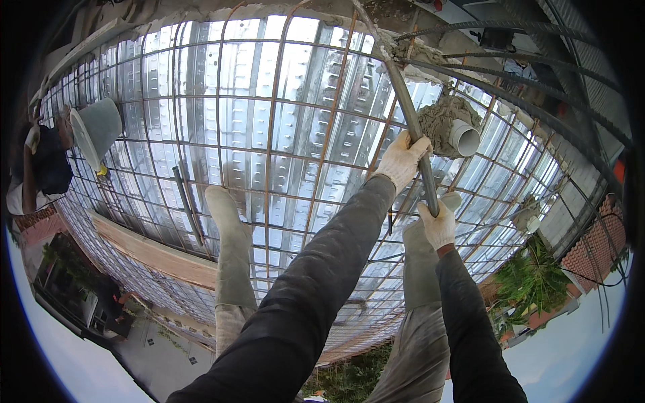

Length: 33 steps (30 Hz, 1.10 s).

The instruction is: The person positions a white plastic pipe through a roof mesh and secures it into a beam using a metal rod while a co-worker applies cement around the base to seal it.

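Note:
A long grey metal pole slants from the far edge down toward me. My left hand, in a pale work glove, is wrapped round its shaft. Lower down, my right hand, gloved as well, is closed round the pole's near end. Right beside the pole, a short white plastic pipe pokes up from a lump of wet grey mortar. Under all this lies a rusty rebar grid over shiny ribbed metal decking.
My boots stand on the grid. At left, a person is beside a tilted pale bucket. Loose dark rods and a wooden plank lie nearer. Thick rebars jut across the upper right; plants grow beyond the edge.

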{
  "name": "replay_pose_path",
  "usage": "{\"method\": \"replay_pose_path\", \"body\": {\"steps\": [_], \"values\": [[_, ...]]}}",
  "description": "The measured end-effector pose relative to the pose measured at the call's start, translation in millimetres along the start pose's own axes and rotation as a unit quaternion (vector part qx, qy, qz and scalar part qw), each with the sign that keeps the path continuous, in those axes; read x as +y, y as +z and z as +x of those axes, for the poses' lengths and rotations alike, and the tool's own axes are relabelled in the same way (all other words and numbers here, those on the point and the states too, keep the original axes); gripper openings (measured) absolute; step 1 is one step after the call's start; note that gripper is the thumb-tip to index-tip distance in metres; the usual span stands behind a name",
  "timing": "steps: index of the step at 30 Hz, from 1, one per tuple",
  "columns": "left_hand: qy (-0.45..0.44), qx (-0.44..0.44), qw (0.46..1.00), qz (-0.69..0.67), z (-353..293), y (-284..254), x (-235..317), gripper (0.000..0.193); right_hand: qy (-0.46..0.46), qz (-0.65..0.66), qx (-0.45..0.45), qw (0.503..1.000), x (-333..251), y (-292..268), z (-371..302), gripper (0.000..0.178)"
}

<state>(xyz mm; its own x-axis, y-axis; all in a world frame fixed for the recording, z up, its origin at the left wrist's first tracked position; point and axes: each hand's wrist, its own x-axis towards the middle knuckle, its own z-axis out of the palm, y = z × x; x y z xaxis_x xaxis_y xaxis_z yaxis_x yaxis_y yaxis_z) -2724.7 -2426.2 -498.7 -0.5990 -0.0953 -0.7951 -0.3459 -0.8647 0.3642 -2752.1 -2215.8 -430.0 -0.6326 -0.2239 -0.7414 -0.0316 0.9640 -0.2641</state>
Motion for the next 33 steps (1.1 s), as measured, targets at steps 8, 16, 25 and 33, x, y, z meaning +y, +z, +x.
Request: {"method": "replay_pose_path", "body": {"steps": [8, 16, 25, 33], "values": [[0.026, 0.025, 0.999, 0.016, 39.5, 23.6, -17.1, 0.031, -0.026, -0.033, 0.004, 0.999, 28.2, -22.6, 48.1, 0.044], [0.032, 0.017, 0.999, 0.008, 63.4, 20.1, -25.7, 0.03, -0.012, -0.05, -0.024, 0.998, 37.3, -29.9, 73.0, 0.051], [-0.006, 0.002, 1.0, -0.024, 67.9, 31.4, -5.5, 0.031, -0.016, -0.116, 0.003, 0.993, 44.8, -46.7, 96.3, 0.056], [-0.013, 0.004, 0.999, -0.05, 71.7, 41.6, 5.0, 0.032, 0.02, -0.137, -0.059, 0.989, 45.8, -76.7, 117.1, 0.057]]}}
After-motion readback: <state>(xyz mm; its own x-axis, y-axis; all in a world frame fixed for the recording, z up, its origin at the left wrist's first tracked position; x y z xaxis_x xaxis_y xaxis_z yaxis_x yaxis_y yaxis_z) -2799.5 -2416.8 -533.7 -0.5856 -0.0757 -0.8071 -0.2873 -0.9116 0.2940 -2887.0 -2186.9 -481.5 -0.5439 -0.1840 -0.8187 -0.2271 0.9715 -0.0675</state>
